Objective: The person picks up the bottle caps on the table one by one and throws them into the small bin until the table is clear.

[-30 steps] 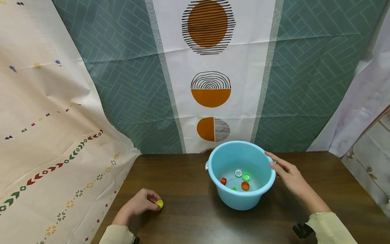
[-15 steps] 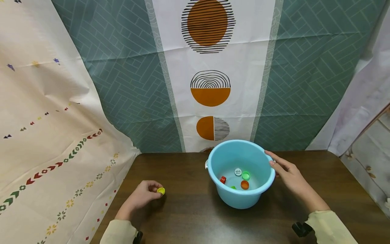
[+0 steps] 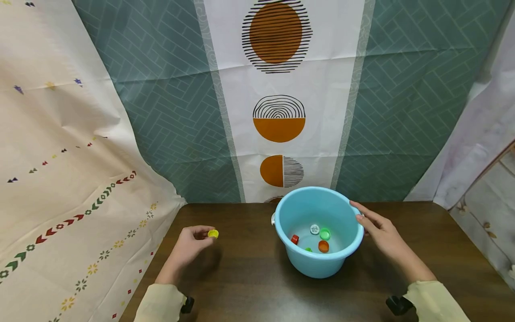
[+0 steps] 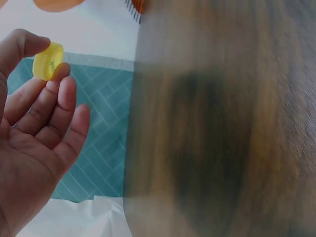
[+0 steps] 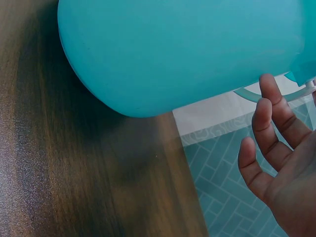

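Between thumb and fingertips my left hand (image 3: 189,245) pinches a yellow bottle cap (image 3: 213,234), held above the table on the left. In the left wrist view the cap (image 4: 43,63) shows its hollow side, and the other fingers are loosely bent. A light blue bucket (image 3: 315,264) stands right of centre. Its right rim is held by my right hand (image 3: 380,232), thumb and index finger at the edge. In the right wrist view several bent fingers (image 5: 264,123) lie beside the bucket's wall; the thumb is out of sight there.
Inside the bucket lie a white cap (image 3: 315,229), a red cap (image 3: 295,239), an orange cap (image 3: 323,246) and green caps (image 3: 324,234). The dark wooden table (image 3: 249,286) ends at a patterned cloth (image 3: 189,134) behind. A cream cloth (image 3: 88,214) hangs at the left.
My left hand has lifted and moved away from me, carrying the yellow bottle cap up off the near part of the table. The right hand and the bucket have stayed put.
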`<state>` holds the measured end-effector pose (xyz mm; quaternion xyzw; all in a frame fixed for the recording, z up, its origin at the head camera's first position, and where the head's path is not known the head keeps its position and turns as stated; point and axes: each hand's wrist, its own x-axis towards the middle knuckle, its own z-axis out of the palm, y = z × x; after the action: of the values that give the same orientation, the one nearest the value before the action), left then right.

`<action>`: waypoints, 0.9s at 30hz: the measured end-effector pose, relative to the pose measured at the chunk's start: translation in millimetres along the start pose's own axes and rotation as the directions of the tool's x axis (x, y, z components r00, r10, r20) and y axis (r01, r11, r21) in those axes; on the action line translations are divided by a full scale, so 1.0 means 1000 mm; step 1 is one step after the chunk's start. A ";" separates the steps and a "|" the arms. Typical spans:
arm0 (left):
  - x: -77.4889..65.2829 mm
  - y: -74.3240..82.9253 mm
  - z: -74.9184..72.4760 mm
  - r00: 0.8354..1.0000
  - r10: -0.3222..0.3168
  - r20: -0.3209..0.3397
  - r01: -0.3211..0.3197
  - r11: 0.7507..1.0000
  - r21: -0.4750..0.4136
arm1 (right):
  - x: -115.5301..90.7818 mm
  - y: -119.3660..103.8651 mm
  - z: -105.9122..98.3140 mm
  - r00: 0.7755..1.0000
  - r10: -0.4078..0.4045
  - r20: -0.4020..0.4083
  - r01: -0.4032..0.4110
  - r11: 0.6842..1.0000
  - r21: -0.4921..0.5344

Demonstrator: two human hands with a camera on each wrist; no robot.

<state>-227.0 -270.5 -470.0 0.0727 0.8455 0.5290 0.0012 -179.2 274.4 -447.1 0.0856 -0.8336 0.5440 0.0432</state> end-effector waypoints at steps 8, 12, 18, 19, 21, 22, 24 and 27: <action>0.007 0.014 0.008 0.996 0.048 -0.070 -0.049 0.999 -0.023 | 0.000 0.001 0.000 1.000 -0.013 -0.007 0.013 1.000 -0.003; 0.010 0.022 0.011 0.994 0.063 -0.086 -0.067 0.997 -0.043 | 0.000 0.001 0.001 1.000 -0.016 -0.010 0.016 1.000 -0.004; 0.014 0.036 0.016 0.994 0.079 -0.073 -0.085 0.993 -0.079 | 0.000 0.000 0.001 1.000 -0.002 -0.007 0.002 1.000 -0.009; 0.015 0.038 0.017 0.994 0.084 -0.071 -0.089 0.993 -0.082 | 0.000 0.000 0.001 1.000 -0.001 -0.007 0.001 1.000 -0.009; 0.017 0.043 0.019 0.993 0.094 -0.072 -0.100 0.991 -0.089 | 0.000 -0.001 0.001 1.000 -0.003 -0.007 0.002 1.000 -0.008; 0.018 0.045 0.021 0.992 0.100 -0.073 -0.107 0.990 -0.090 | 0.000 -0.001 0.001 1.000 -0.003 -0.008 0.003 1.000 -0.007; 0.022 0.050 0.023 0.990 0.119 -0.075 -0.126 0.988 -0.095 | 0.000 -0.001 0.001 1.000 -0.006 -0.007 0.006 1.000 -0.006; 0.026 0.056 0.027 0.987 0.143 -0.079 -0.150 0.984 -0.099 | 0.001 -0.001 0.000 1.000 -0.013 -0.005 0.013 1.000 -0.007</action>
<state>-243.9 -218.7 -430.1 0.1156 0.8084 0.5735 -0.0641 -179.7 274.1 -446.4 0.0893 -0.8348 0.5410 0.0493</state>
